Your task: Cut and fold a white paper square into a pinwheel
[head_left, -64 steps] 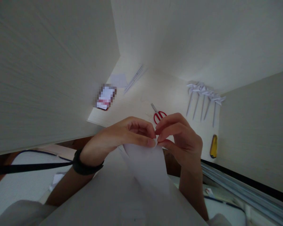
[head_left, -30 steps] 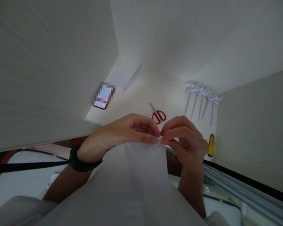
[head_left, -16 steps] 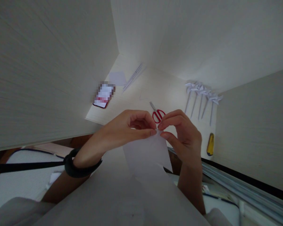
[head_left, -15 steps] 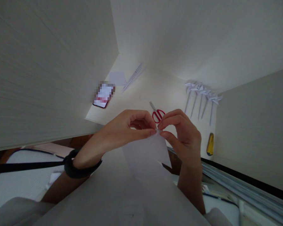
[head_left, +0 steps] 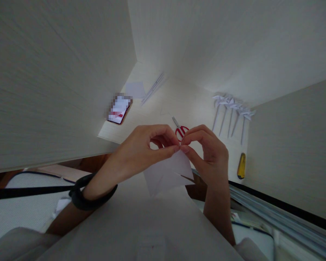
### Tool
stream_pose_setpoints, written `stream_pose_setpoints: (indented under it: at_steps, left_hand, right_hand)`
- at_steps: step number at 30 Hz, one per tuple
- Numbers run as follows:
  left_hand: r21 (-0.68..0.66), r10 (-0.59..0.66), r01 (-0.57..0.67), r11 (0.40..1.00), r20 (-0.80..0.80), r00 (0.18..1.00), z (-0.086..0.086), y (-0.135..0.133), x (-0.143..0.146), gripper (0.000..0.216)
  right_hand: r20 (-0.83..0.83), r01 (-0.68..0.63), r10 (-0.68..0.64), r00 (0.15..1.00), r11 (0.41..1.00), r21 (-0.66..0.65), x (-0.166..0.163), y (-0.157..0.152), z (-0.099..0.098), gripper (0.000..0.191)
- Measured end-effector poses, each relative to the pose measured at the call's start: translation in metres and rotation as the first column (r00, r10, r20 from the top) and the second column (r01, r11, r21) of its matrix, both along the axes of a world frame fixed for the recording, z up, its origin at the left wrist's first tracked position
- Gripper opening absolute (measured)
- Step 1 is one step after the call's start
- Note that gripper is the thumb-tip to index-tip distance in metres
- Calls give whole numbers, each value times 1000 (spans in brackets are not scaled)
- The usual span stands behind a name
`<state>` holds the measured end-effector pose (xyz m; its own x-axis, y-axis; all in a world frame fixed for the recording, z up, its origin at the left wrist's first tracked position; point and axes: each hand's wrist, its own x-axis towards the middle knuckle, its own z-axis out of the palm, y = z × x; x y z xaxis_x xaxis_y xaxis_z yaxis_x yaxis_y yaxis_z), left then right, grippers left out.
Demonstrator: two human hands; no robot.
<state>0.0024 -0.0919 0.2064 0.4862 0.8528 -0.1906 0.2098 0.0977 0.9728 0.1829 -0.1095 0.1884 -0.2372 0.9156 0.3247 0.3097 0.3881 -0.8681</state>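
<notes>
A white sheet of paper [head_left: 165,174] with slits cut into it hangs below my fingertips, in front of my shirt. My left hand [head_left: 149,146] pinches its top edge between thumb and fingers. Right beside it, my right hand [head_left: 208,152] pinches the same edge, the two sets of fingertips touching or nearly so. What the fingertips do to the paper is hidden between them. Just beyond my hands lies a pair of scissors [head_left: 181,132] with red handles, blades pointing away and partly covered by my right fingers.
On the right lie several paper pinwheels [head_left: 232,103] on sticks, with a yellow box cutter [head_left: 241,166] nearer me. To the left are a phone [head_left: 120,110], a white paper square [head_left: 135,89] and some thin sticks [head_left: 153,88]. Panels [head_left: 57,79] rise around the desk.
Both hands have come closer together, the right one shifting slightly left. The paper's lower part has swung up a little, and its slits show more.
</notes>
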Motion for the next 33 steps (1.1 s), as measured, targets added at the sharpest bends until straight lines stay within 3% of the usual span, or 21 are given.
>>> stream_pose_setpoints:
  at_steps: [9,14,19,22,28,33]
  left_hand:
    - [37,21,-21,999,-23,1000,-2,0,1,11]
    - [-40,26,-26,999,4,1000,0,1,0,10]
    - [-98,30,-25,995,51,998,6,2,1,9]
    - [-19,53,-54,998,-38,998,9,1,2,5]
    - [318,138,-77,945,-172,975,3,-6,3,6]
    - [428,150,-21,904,-269,952,6,-8,4,6]
  right_hand:
    - [7,44,-44,999,999,18,-1,-2,-2,13]
    - [-40,27,-25,999,998,51,-2,-1,-3,12]
    - [-117,-20,18,993,1000,-15,1,-1,-3,9]
    - [-116,-1,-2,993,1000,-26,1,-2,-4,9]
    - [-57,51,-53,997,998,-25,-3,-4,-1,13]
    - [-36,95,-95,995,995,-17,-6,-6,4,16]
